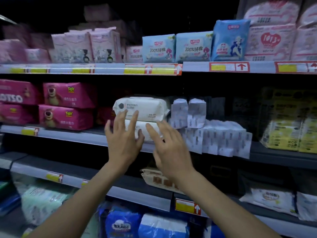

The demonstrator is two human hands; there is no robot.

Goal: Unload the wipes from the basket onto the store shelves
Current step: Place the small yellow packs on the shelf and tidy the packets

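Two white wipes packs lie stacked on the middle shelf [72, 135]: the upper pack [142, 107] rests on the lower pack [137, 130]. My left hand [124, 140] has straight, spread fingers against the front of both packs. My right hand [169, 148] is open too, its fingertips at the lower pack's right end. Neither hand grips anything. The basket is out of view.
Pink bear-print packs [66, 105] sit left of the stack, small white packets [214, 134] right of it, yellow packs [289, 129] far right. Blue and pink packs fill the top shelf [109, 68]. More wipes and blue packs [123, 224] lie on the lower shelves.
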